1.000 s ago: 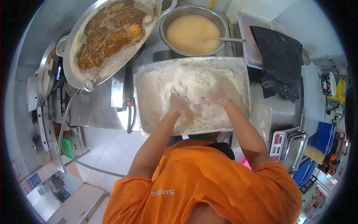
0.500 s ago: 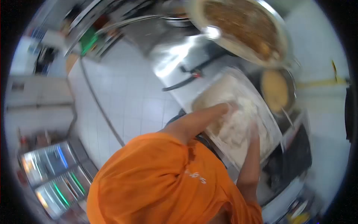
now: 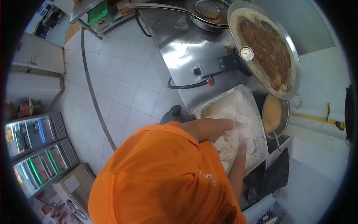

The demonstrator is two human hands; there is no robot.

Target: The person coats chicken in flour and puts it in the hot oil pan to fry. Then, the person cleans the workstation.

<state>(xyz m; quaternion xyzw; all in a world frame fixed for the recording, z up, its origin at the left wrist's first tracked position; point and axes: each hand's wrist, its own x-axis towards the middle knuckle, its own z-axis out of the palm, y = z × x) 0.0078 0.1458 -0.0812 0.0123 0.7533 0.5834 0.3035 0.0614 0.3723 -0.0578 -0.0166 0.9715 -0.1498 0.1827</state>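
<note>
A rectangular metal tray (image 3: pixel 257 147) holds a heap of white flour (image 3: pixel 225 147) with pale, lumpy pieces in it. My left hand (image 3: pixel 239 124) reaches into the flour from the left, whitened by it. Close by, my right hand (image 3: pixel 242 148) is also in the flour, entering from the near side. Flour and blur hide the fingers of both hands, so I cannot tell what they hold.
Beyond the tray, a wide pan of bubbling brown oil (image 3: pixel 266 48) has a dial thermometer (image 3: pixel 246 53) at its rim. A bowl of yellowish batter (image 3: pixel 272 114) with a metal handle stands right of the tray. A burner control box (image 3: pixel 218 66) and hose (image 3: pixel 186 87) lie nearby.
The view has turned and sharpened. My hands have come closer together within the flour, and both remain in the tray.
</note>
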